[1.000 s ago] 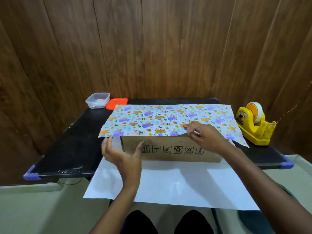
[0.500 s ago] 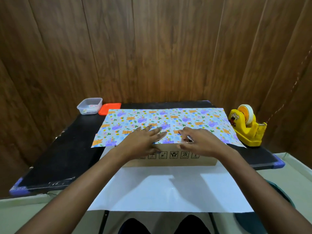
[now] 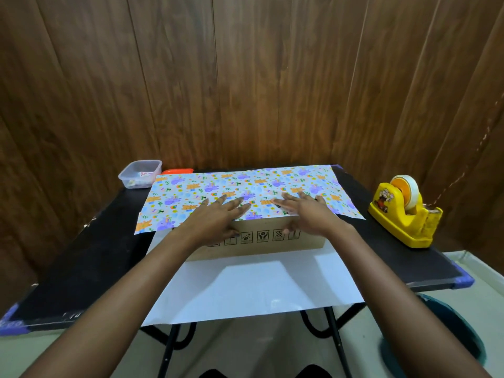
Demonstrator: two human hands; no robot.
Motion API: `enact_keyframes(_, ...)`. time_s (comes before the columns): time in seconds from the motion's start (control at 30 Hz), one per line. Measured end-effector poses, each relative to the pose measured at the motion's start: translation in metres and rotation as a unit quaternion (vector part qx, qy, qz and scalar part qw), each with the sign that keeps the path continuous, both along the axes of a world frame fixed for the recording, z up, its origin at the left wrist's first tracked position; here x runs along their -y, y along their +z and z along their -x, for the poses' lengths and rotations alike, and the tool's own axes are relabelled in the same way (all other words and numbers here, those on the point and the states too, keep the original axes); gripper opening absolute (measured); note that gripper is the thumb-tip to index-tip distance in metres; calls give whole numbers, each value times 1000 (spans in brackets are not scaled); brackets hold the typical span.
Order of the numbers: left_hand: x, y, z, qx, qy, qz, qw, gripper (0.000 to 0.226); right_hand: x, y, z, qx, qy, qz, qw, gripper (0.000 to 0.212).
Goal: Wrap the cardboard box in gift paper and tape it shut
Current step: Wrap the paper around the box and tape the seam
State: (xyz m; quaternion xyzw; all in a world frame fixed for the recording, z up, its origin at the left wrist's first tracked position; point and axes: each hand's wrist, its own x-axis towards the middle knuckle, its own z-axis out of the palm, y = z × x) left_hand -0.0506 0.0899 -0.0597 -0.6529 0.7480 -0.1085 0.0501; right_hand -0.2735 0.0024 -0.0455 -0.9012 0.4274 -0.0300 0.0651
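A brown cardboard box [image 3: 261,244] with printed handling symbols stands in the middle of the black table [image 3: 81,255]. Gift paper [image 3: 272,181] with a purple and orange animal print is folded over the top of the box. Its white underside [image 3: 259,290] spreads toward me and hangs over the table's front edge. My left hand [image 3: 215,216] lies flat on the paper near the box's front top edge, fingers spread. Beside it, my right hand [image 3: 305,214] also lies flat on the paper, thumb down on the box's front face.
A yellow tape dispenser [image 3: 401,214] with a roll of tape stands on the right of the table. At the back left sit a clear plastic container [image 3: 140,173] and an orange lid [image 3: 177,171]. A wooden wall rises close behind. A dark bin [image 3: 450,323] stands on the floor, lower right.
My left hand rose from in front of the box and came down flat on the paper. My right hand went from pinching the paper edge to lying flat. The view tilted up.
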Motion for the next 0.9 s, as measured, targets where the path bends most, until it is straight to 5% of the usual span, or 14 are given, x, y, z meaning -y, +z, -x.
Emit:
enact_keyframes(0.2,30,0,-10,11,29,-8,999,85,24,-6,-23,21,2,44,999,79)
enact_keyframes(0.4,30,-5,5,19,31,13,999,80,4,-41,-28,275,47,226,933,41)
enact_keyframes(0.63,31,-11,-3,17,-11,53,998,80,-22,-57,-26,321,35,237,916,31)
enact_keyframes(0.7,31,-11,-3,18,-10,49,999,80,-35,-65,-22,306,43,173,935,27)
enact_keyframes(0.77,29,-11,2,17,3,49,999,79,-42,-73,-14,206,79,9,975,28)
enact_keyframes(0.9,26,-16,13,54,27,74,995,82,-48,-74,-5,55,110,-126,984,59)
